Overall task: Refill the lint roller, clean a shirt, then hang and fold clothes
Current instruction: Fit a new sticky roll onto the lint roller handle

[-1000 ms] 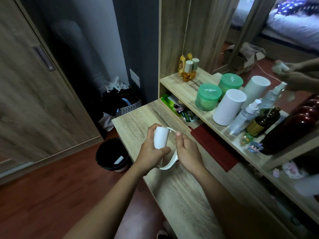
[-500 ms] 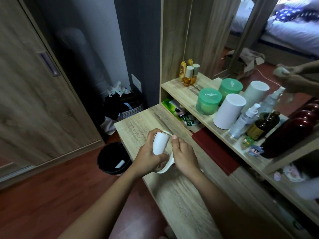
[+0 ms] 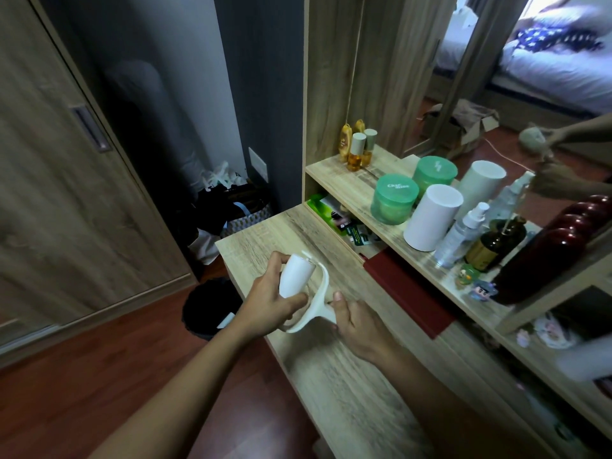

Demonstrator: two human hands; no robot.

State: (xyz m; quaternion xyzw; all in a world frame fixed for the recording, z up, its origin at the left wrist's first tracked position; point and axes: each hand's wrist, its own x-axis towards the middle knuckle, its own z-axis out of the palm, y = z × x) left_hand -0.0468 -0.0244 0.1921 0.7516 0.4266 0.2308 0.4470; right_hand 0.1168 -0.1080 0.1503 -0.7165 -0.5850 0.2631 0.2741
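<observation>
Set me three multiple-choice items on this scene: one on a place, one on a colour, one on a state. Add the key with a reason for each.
1. Where does the black bin stand?
A. on the floor by the end of the counter
B. on the shelf
C. on the bed

2. What colour is the wide jar beside the white cylinder?
A. red
B. green
C. blue

3. How is the lint roller held?
A. it lies untouched
B. by one hand only
C. the left hand grips its white roll, the right hand holds its handle

Key:
1 A, the bin sits on the floor just past the counter's edge.
2 B, jar and lid are both green.
3 C, both hands curl round it above the counter.
</observation>
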